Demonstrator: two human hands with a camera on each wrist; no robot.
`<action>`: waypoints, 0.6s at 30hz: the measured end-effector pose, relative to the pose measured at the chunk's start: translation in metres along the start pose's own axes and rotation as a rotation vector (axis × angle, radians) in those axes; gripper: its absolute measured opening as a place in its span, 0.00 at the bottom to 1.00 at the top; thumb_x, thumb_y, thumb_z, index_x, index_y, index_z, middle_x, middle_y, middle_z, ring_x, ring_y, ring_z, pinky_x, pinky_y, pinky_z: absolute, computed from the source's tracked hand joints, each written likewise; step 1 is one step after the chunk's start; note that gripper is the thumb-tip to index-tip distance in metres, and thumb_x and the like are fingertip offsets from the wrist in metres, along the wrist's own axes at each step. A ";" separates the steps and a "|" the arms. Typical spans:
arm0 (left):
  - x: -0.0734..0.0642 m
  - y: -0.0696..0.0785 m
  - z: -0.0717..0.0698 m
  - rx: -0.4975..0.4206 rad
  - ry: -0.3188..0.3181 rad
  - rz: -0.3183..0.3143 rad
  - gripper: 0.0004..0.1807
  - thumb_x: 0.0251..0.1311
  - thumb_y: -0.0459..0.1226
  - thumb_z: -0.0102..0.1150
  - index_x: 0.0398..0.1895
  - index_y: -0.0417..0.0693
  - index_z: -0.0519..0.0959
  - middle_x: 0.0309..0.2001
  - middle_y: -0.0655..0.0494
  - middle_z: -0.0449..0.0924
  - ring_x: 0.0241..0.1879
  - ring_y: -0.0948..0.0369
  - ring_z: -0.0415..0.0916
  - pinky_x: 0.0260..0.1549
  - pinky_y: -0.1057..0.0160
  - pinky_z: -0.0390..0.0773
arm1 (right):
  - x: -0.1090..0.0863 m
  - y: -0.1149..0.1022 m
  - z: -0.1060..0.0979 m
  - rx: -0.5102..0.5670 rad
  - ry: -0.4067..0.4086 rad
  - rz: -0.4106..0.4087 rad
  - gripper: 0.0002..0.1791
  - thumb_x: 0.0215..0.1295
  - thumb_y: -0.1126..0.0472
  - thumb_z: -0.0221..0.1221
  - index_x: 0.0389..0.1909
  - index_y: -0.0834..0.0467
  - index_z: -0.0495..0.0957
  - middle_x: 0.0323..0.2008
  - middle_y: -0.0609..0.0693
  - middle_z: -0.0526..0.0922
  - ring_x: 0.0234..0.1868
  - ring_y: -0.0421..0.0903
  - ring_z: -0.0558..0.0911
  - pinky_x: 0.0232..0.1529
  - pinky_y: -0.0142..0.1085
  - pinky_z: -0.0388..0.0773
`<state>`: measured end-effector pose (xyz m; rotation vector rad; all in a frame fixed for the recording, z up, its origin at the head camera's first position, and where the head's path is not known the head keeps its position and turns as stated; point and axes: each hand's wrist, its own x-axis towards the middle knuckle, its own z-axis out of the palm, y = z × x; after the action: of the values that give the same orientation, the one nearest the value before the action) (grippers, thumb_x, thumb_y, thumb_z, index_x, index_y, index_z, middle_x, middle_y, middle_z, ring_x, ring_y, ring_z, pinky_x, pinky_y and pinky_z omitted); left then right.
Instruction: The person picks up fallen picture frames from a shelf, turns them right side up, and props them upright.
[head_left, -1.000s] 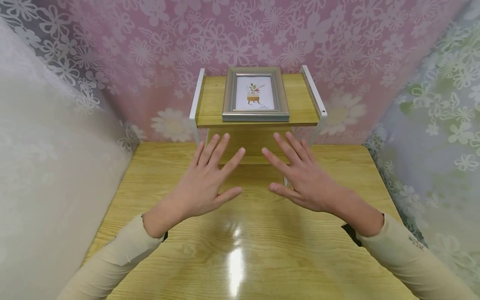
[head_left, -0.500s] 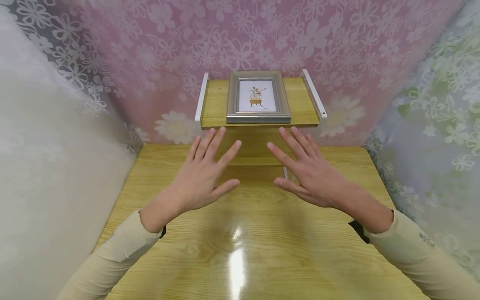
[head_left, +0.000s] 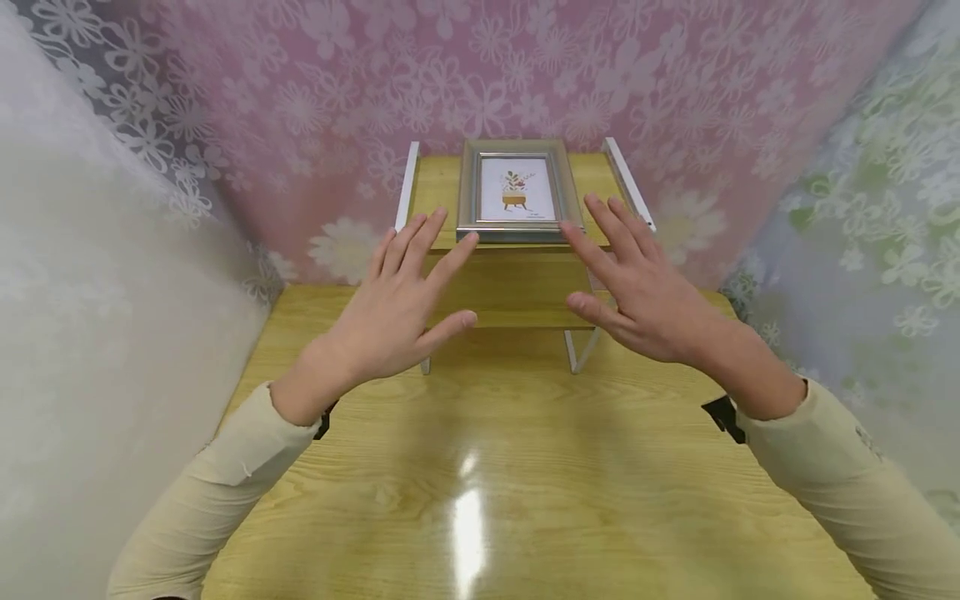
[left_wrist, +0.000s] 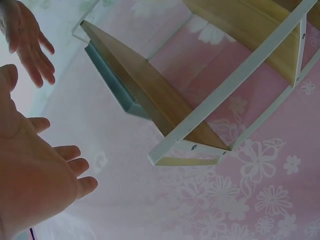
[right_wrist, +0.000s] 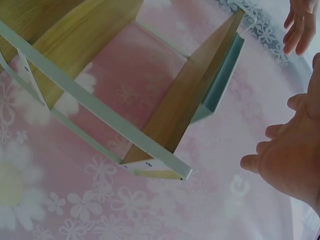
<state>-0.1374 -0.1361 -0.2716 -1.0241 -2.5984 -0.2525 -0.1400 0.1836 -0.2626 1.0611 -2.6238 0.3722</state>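
A silver-and-beige picture frame [head_left: 519, 233] lies face up on the top board of a small wooden shelf [head_left: 435, 187] with white metal sides. It holds a print of a potted plant. My left hand [head_left: 393, 312] is held in the air with fingers spread, its index fingertip near the picture frame's front left corner in the head view. On the other side my right hand [head_left: 648, 296] is likewise spread, its index fingertip overlapping the front right corner. Both wrist views show a gap between the fingers and the picture frame [left_wrist: 112, 82], and neither hand holds anything.
The shelf stands on a glossy wooden table [head_left: 420, 500] against a pink floral wall [head_left: 517, 67]. A lower board [head_left: 510, 287] sits beneath the top one. Pale walls close in the left [head_left: 90, 333] and right [head_left: 885, 275] sides.
Both hands have risen and moved forward, from in front of the lower board to beside the picture frame's front corners. They have spread slightly further apart. The picture frame has stayed in place on the shelf.
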 end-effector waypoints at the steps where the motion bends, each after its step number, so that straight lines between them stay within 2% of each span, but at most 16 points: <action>1: 0.002 -0.002 -0.001 -0.012 0.005 -0.004 0.42 0.71 0.59 0.47 0.81 0.56 0.45 0.79 0.42 0.34 0.78 0.44 0.34 0.72 0.37 0.40 | 0.001 0.002 -0.002 0.005 -0.008 0.010 0.40 0.76 0.35 0.37 0.81 0.47 0.40 0.79 0.59 0.34 0.79 0.57 0.31 0.74 0.58 0.35; 8: 0.009 -0.011 -0.002 -0.030 0.011 -0.035 0.41 0.72 0.57 0.47 0.80 0.53 0.47 0.79 0.40 0.37 0.77 0.44 0.36 0.72 0.39 0.41 | 0.006 0.012 -0.005 0.039 -0.040 0.056 0.39 0.77 0.38 0.40 0.81 0.47 0.40 0.79 0.56 0.32 0.79 0.56 0.30 0.74 0.59 0.34; 13: 0.011 -0.016 -0.008 -0.023 0.001 -0.063 0.41 0.72 0.57 0.46 0.80 0.53 0.47 0.79 0.41 0.35 0.77 0.43 0.35 0.72 0.40 0.40 | 0.010 0.016 -0.003 0.048 -0.034 0.054 0.39 0.77 0.38 0.40 0.81 0.48 0.41 0.79 0.58 0.33 0.79 0.57 0.32 0.74 0.59 0.34; 18: 0.016 -0.022 -0.016 -0.031 0.017 -0.076 0.40 0.72 0.56 0.47 0.80 0.53 0.47 0.78 0.40 0.37 0.76 0.42 0.38 0.72 0.40 0.42 | 0.016 0.016 -0.001 0.034 -0.043 0.050 0.39 0.77 0.37 0.40 0.81 0.48 0.42 0.79 0.58 0.35 0.79 0.57 0.33 0.75 0.58 0.34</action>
<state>-0.1591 -0.1464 -0.2522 -0.9301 -2.6288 -0.3192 -0.1619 0.1846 -0.2581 1.0266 -2.6952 0.4109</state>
